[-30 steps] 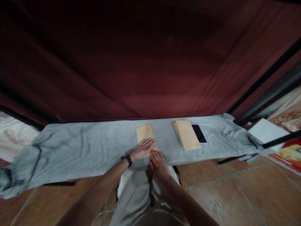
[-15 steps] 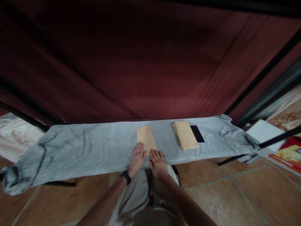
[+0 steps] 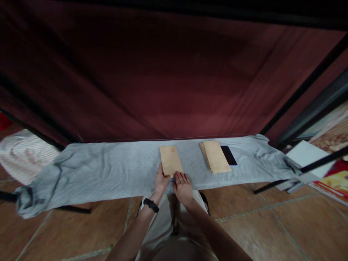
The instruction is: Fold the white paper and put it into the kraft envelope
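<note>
A brown paper envelope (image 3: 170, 159) lies on the grey cloth in front of me, a faint reddish mark near its far end. At its near left edge is my left hand (image 3: 161, 181), closed on it, thumb on top and fingers along or under the side. My right hand (image 3: 182, 186) rests at the near right corner, fingers stretched together over the paper. To the right sits a slightly fanned stack of similar envelopes (image 3: 216, 157), which partly covers a dark-screened tablet or phone (image 3: 228, 156).
The grey cloth (image 3: 108, 170) covers a narrow bench with dark legs. A dark red panel (image 3: 174, 90) rises behind it. Striped fabric (image 3: 25, 156) lies at the left. At the right are a white box (image 3: 307, 157), a dark bar and a colourful printed item (image 3: 335, 183).
My left hand has turned from lying flat on the envelope to gripping its left edge. The right hand stays at the near corner. The camera view has shifted slightly.
</note>
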Demonstrator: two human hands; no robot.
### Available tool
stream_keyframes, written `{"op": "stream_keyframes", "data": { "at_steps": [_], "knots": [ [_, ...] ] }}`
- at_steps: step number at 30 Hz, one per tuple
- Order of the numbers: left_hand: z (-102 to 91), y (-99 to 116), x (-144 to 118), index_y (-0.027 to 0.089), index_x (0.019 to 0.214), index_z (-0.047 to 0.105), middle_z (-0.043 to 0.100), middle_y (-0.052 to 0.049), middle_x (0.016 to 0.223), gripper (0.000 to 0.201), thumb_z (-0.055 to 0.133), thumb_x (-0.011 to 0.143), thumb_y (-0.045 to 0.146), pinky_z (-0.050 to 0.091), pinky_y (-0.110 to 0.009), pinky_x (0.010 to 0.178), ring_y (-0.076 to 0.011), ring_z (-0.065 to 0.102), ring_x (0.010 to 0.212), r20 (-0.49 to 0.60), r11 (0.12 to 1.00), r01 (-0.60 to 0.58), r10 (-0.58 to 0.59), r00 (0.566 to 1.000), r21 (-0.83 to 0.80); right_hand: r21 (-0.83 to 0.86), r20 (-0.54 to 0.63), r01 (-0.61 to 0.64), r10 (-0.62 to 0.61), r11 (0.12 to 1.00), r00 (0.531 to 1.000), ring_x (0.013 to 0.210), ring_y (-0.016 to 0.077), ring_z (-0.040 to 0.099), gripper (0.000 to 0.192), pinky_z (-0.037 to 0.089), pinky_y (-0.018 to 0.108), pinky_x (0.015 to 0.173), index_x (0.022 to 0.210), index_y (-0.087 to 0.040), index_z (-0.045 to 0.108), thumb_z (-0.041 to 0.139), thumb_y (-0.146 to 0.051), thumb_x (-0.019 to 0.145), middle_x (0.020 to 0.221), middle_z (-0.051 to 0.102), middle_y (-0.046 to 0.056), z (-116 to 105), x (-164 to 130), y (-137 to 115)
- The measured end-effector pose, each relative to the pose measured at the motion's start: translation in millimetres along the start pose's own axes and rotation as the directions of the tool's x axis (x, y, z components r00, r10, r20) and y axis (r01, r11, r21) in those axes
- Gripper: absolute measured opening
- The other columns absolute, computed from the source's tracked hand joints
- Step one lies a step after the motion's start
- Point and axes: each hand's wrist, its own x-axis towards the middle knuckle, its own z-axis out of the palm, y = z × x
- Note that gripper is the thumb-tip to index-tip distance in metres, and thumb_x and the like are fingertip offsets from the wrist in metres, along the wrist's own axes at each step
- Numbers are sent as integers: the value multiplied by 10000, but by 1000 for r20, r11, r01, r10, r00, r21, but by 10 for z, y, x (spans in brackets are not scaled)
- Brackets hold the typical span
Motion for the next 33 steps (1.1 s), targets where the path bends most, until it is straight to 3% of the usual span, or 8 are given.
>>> {"op": "stream_keyframes", "data": {
  "at_steps": [6, 10, 15, 19, 25, 27, 30, 33],
  "knots": [
    [225, 366, -134, 233, 1556, 269, 686, -38, 1033, 848, 645, 800, 163, 549, -323, 867, -173, 683, 920, 42, 989, -98, 103, 994, -114, 348, 25, -270, 279, 898, 960, 1060, 236, 698, 354, 521, 323, 917, 1248, -179, 665, 506, -141, 934, 1270, 691, 159, -204, 263, 13],
    [264, 576, -166, 268, 1530, 357, 637, -85, 1256, 675, 607, 909, 349, 499, -373, 999, -207, 615, 1164, 139, 926, -370, 358, 923, 75, 833, 216, -436, 526, 340, 823, 821, 209, 706, 186, 543, 289, 745, 892, -192, 687, 558, -325, 892, 905, 752, 98, -220, 420, 104],
    [201, 337, -42, 170, 1520, 381, 420, -145, 1562, 534, 347, 1022, 358, 351, -433, 1181, -239, 373, 1456, 387, 685, -551, 400, 831, 476, 867, 404, -495, 509, 52, 760, 706, 193, 686, 274, 580, 321, 713, 713, -236, 533, 525, -479, 839, 735, 683, 53, -145, 347, 151],
    [166, 55, 96, 137, 1486, 426, 428, -159, 1561, 516, 306, 1031, 348, 332, -467, 1182, -250, 356, 1470, 553, 483, -623, 298, 778, 615, 817, 516, -576, 446, -1, 731, 720, 215, 711, 261, 594, 376, 742, 774, -212, 546, 526, -461, 851, 769, 705, 85, -156, 268, 196],
    [115, 71, 400, 172, 1454, 479, 492, -129, 1517, 488, 349, 1017, 345, 369, -449, 1138, -265, 434, 1408, 574, 364, -621, 242, 782, 694, 683, 581, -701, 429, 206, 692, 705, 238, 706, 338, 586, 414, 724, 838, -161, 658, 460, -415, 942, 769, 730, 127, -339, 187, 419],
    [107, 79, 462, 190, 1457, 476, 483, -123, 1525, 490, 392, 1001, 349, 366, -464, 1133, -280, 409, 1420, 585, 335, -631, 239, 775, 700, 670, 467, -645, 467, 367, 751, 874, 252, 711, 310, 559, 433, 868, 940, -158, 693, 464, -366, 960, 916, 748, 148, -397, 126, 491],
    [114, 44, 527, 215, 1460, 469, 474, -103, 1535, 491, 390, 1004, 378, 351, -473, 1137, -279, 402, 1419, 582, 315, -640, 267, 768, 700, 485, 124, -304, 279, 820, 952, 1244, 245, 594, 338, 426, 432, 1106, 1243, -185, 658, 463, -270, 980, 1311, 661, 138, -396, 26, 560],
    [141, 24, 691, 202, 1481, 446, 460, -94, 1550, 523, 328, 1021, 423, 326, -447, 1161, -262, 388, 1432, 577, 320, -644, 288, 765, 695, 107, 7, 43, -44, 993, 999, 1391, 251, 474, 417, 358, 455, 1171, 1400, -208, 569, 507, -272, 993, 1489, 531, 122, -298, -60, 586]
  ]
}}
